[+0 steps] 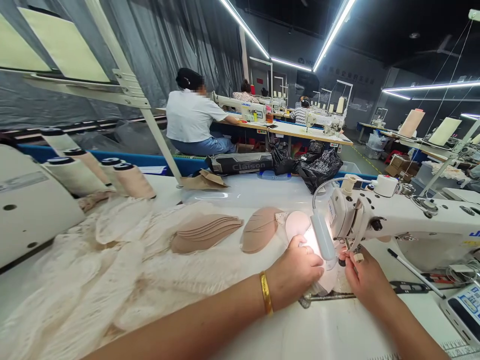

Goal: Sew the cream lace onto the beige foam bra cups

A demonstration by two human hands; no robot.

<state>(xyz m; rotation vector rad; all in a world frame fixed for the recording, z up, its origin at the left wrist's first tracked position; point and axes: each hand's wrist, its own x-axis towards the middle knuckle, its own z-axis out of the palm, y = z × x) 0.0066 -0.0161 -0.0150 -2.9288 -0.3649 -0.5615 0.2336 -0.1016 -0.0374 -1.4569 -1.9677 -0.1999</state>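
A pale pink bra cup (297, 223) lies left of the needle area of a white sewing machine (393, 215), lit by a small lamp (322, 239). My left hand (300, 267) has its fingers curled on the pale cup, pressing its lower part to the machine bed. Close beside the needle, my right hand (365, 272) is pinched together; what lies between its fingertips is too small to make out. To the left rest a fanned stack of tan bra cups (206, 233) and a second tan stack (259, 231).
Cream lace fabric (123, 260) covers the table's left side. Thread cones (131, 180) stand behind it. Black plastic bags (318, 167) sit beyond the table. Dark-handled snips (408, 287) and a control box (465, 310) are at the right. A co-worker (198, 115) sits ahead.
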